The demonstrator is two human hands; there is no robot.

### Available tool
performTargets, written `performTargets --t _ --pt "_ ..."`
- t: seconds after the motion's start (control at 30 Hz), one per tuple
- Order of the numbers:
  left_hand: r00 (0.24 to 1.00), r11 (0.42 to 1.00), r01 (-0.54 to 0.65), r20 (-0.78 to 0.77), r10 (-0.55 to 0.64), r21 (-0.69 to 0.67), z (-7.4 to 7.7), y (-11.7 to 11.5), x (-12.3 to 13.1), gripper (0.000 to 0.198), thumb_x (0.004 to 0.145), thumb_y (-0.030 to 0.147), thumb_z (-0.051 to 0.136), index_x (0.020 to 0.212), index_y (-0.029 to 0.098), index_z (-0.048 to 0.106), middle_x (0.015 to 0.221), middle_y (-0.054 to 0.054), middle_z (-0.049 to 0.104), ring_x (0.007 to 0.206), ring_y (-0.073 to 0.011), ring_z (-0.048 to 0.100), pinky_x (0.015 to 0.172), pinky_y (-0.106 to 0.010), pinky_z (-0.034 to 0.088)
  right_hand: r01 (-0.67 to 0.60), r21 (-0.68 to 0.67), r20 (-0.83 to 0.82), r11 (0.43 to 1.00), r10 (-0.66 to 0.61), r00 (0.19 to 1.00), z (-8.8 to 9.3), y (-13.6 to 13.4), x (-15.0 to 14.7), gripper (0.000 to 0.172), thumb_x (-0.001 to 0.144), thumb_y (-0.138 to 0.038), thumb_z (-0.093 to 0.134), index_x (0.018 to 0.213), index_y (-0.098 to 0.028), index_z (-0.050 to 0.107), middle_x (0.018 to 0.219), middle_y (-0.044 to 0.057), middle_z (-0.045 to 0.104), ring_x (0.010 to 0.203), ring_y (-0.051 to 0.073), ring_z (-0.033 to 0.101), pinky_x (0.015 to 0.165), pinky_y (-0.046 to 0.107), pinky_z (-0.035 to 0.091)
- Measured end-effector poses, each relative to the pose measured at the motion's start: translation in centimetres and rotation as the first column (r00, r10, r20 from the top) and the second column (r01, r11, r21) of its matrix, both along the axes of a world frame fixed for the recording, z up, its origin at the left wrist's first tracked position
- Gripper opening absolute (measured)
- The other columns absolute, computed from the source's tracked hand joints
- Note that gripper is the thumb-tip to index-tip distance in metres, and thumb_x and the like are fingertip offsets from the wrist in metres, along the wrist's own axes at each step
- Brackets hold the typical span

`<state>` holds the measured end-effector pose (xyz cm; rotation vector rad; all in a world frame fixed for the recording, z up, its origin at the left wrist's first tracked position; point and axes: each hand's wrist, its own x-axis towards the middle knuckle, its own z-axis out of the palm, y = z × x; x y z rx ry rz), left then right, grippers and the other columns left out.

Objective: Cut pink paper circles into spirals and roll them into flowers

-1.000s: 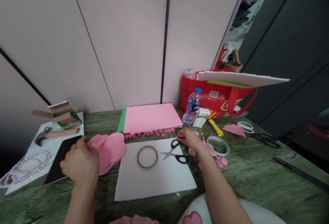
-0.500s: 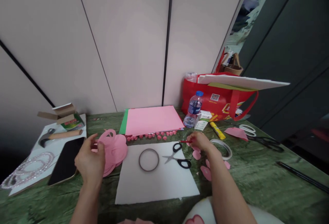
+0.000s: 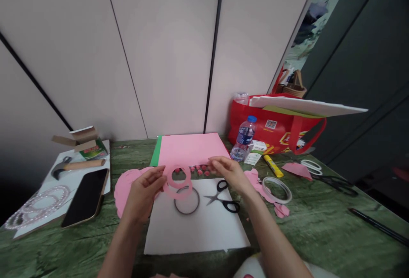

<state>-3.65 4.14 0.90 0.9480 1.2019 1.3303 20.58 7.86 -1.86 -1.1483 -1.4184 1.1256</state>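
So we had a black phone with a gold rim (image 3: 85, 198) way off left, then a stack of pink paper shapes (image 3: 123, 190) on the green wood-look table (image 3: 47, 252). Our left hand (image 3: 143, 190) had its fingers pinching a pink paper cutout with two round holes (image 3: 180, 184) above a white rectangular sheet (image 3: 191, 235). Farther right, our right hand (image 3: 228, 173) had its fingers bunched; couldn't tell if they held anything.

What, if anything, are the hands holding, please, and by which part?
The left hand pinches the pink cutout by its left edge; whether the right hand holds anything cannot be told.
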Motion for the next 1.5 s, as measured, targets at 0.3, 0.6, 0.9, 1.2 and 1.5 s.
performTargets --t 0.3,0.6,0.9,1.2,1.5 --pt "0.991 0.994 0.109 0.083 -0.108 0.002 0.0 -0.3 0.6 0.038 0.056 0.022 0.071 0.092 0.014 0.062 0.082 -0.006 0.065 0.067 -0.0128 0.058 0.057 -0.023 0.046 -0.289 -0.298 -0.564 0.910 0.076 0.822 -0.2 -3.2 -6.5 0.042 0.064 -0.041 0.067 0.096 -0.015 0.057 0.083 0.007 0.065 0.068 0.016 0.063 0.063 0.030 0.050" --pt "0.951 0.952 0.306 -0.040 -0.306 -0.015 -0.8 -0.5 1.8 0.029 0.068 0.029 0.061 0.094 0.017 0.065 0.094 -0.009 0.065 0.079 -0.0179 0.057 0.067 -0.030 0.047 -0.040 -0.165 -0.384 0.986 -0.027 0.923 -0.7 -3.0 -6.2 0.051 0.058 -0.032 0.071 0.102 -0.016 0.051 0.064 0.000 0.067 0.052 0.014 0.059 0.051 0.025 0.045" --pt "0.955 0.965 0.261 -0.136 -0.263 -0.034 -1.4 -0.3 2.0 0.029 0.064 0.031 0.066 0.088 0.014 0.066 0.080 -0.007 0.067 0.059 -0.0125 0.051 0.053 -0.023 0.039 -0.075 -0.098 -0.243 0.992 0.049 0.969 -0.2 -2.8 -5.5 0.038 0.066 -0.033 0.063 0.099 -0.018 0.055 0.059 0.000 0.065 0.050 0.015 0.058 0.049 0.026 0.044" --pt "0.947 0.955 0.296 -0.124 -0.298 -0.036 -1.9 -0.2 1.9 0.029 0.064 0.029 0.066 0.089 0.014 0.064 0.067 -0.003 0.065 0.057 -0.0116 0.050 0.051 -0.021 0.036 -0.117 -0.118 -0.316 0.986 0.074 0.946 -0.4 -2.8 -5.7 0.031 0.065 -0.036 0.064 0.087 -0.015 0.060 0.069 0.003 0.066 0.052 0.013 0.057 0.049 0.024 0.046" --pt "0.872 0.959 0.045 -0.480 0.100 0.281 -0.9 -0.5 2.9 0.023 0.066 0.032 0.062 0.084 0.019 0.065 0.096 -0.006 0.063 0.091 -0.0208 0.056 0.083 -0.032 0.042 -0.051 -0.203 -0.508 0.978 -0.061 0.859 -0.7 -2.6 -5.7 0.032 0.059 -0.036 0.070 0.083 -0.018 0.060 0.058 0.000 0.064 0.052 0.016 0.060 0.053 0.030 0.048"
